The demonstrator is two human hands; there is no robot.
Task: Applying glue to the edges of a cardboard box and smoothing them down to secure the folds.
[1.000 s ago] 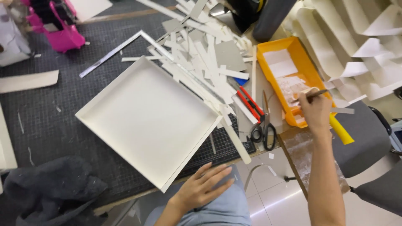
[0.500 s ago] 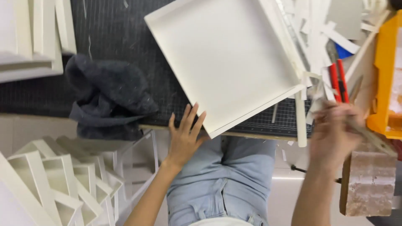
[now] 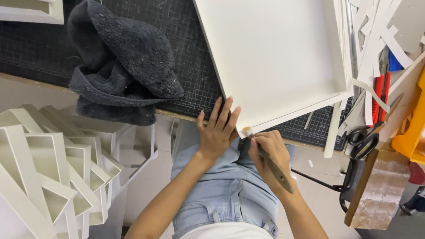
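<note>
Tray (image 3: pixel 274 57): white, shallow, upper centre, near corner at the mat's (image 3: pixel 186 53) edge. Left hand (image 3: pixel 217 132): fingers spread flat, pinning that corner. Right hand (image 3: pixel 270 152): closed around a brush (image 3: pixel 271 164), tip on the corner. Keep strokes short; hold your left hand firm.

A shallow white tray (image 3: pixel 274 57) lies flat on the mat, a brush (image 3: pixel 270 159) touching its near corner

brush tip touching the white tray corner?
Touching. The head view shows the brush in the right hand, its bristles pressed against the white tray corner, no gap.
</note>
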